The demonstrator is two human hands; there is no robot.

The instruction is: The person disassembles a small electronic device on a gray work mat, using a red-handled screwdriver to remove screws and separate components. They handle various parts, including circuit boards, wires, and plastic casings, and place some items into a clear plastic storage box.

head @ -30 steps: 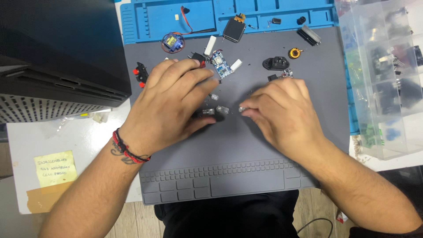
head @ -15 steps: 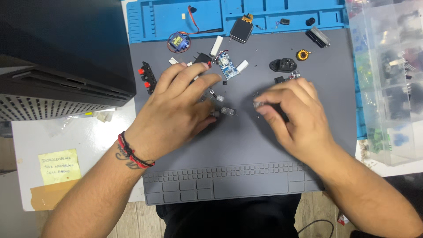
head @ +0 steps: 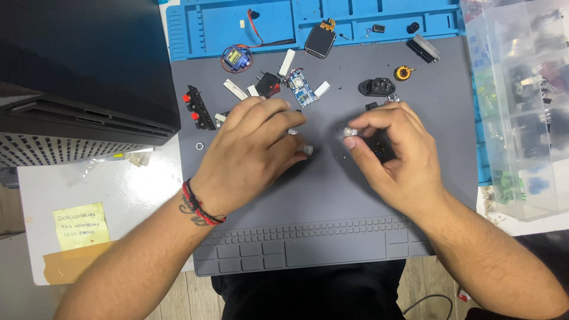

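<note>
My left hand (head: 252,155) rests palm down on the grey work mat (head: 332,213), its fingertips closed on a small pale part (head: 306,149). My right hand (head: 394,155) pinches another small silver-white part (head: 349,131) between thumb and forefinger; a black piece (head: 382,148) sits under its palm. The two small parts are a short gap apart at mid-mat. Just beyond the fingers lie a blue circuit board (head: 301,88), a black switch with a red button (head: 268,83) and a black socket (head: 377,88).
A blue tray (head: 195,24) lines the mat's far edge, with a small blue servo (head: 236,58) and a small screen module (head: 320,40). A black terminal strip with red buttons (head: 197,107) lies at left. A dark machine (head: 77,77) is at left, clear compartment boxes (head: 521,101) at right.
My hands have drawn apart: the small pieces that met between my fingertips a second ago are now separated, one in each hand. The right hand shifted rightward.
</note>
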